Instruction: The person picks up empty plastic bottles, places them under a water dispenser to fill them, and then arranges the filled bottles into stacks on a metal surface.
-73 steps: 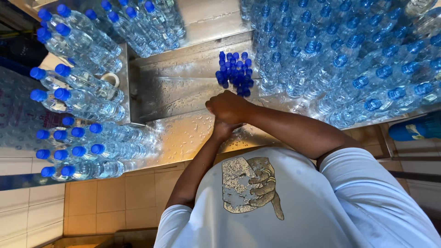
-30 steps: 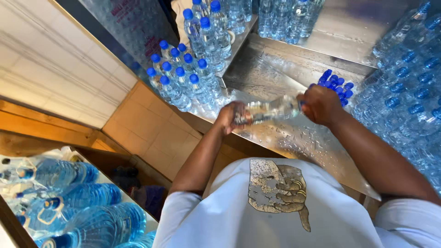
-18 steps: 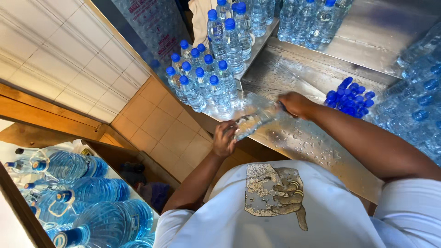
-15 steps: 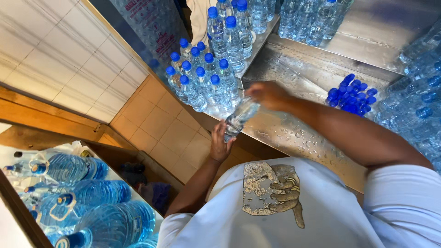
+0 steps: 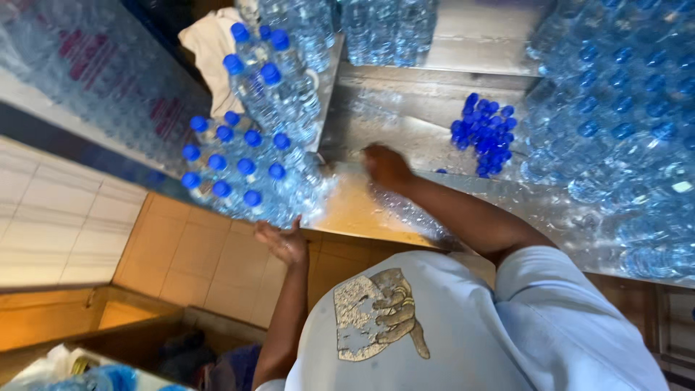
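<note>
A stack of clear water bottles with blue caps lies on its side at the left end of a wet steel counter. My right hand reaches over the counter to the right edge of that stack; it is blurred, its fingers are curled, and I cannot make out a bottle in it. My left hand hovers just below the stack, palm up with fingers apart, holding nothing. A heap of loose blue caps sits on the counter right of my right hand.
Many more capped bottles pile up at the right and at the back. A white cloth hangs at the upper left. Tan tiled wall and floor lie below the counter, with large bottles at the bottom left.
My right hand carried a clear bottle leftward to the stack, and the bottle no longer shows in it. My left hand let go and dropped below the stack. The view shifted right.
</note>
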